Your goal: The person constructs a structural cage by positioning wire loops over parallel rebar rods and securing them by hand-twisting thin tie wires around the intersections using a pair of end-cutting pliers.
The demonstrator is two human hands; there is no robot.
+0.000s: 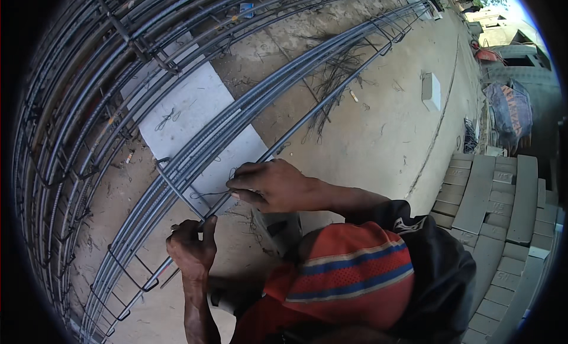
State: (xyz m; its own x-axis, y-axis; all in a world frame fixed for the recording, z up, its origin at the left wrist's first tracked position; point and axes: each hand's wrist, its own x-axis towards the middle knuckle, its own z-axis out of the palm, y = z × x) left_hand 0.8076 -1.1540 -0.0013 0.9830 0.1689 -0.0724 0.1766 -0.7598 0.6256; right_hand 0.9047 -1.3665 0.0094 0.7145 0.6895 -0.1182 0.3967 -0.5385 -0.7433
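Observation:
A long bundle of ribbed steel bars (266,90) runs diagonally in front of me, with square bent stirrups around it. At the near corner of one stirrup (177,189), my left hand (192,247) is closed around the lower single bar (155,277), its thumb up against the joint. My right hand (273,185) is just above and to the right of that joint. Its thumb and forefinger are pinched on a thin tie wire (204,195) that loops back toward the stirrup corner. The fingertips partly hide the wire's end.
Stacked rebar cages (77,125) fill the left side. A white board (186,113) lies under the bars, with a loose wire loop (167,119) on it. Cut wires (337,68) are heaped farther off. A white block (431,92) and stacked grey blocks (494,208) are at the right.

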